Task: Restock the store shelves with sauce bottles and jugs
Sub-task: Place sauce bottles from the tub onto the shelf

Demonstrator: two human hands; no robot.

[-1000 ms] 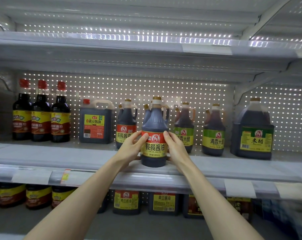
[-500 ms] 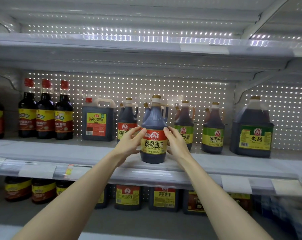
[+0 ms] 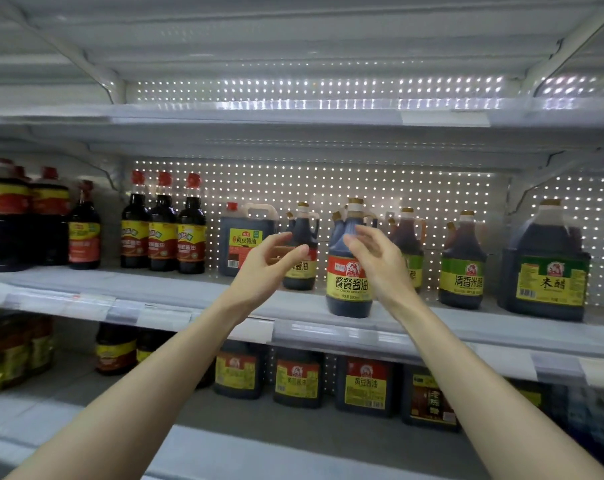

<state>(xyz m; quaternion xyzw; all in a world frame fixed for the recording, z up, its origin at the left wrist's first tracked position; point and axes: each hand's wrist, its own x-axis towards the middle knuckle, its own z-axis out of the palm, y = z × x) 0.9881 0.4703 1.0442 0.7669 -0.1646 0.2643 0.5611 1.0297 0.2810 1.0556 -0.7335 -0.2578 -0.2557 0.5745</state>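
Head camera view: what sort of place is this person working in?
Most likely a grocery store's sauce aisle: white shelves with paper tags along the front edge, rows of red-capped sauce bottles, and a big labelled jug.

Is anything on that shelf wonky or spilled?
Nothing is spilled, and the bottles that show clearly all stand upright. The only odd one is the soy sauce bottle in the middle, which sits further forward than its row, near the front of the shelf.

Head-worn view, facing shelf (image 3: 175, 289), apparently close
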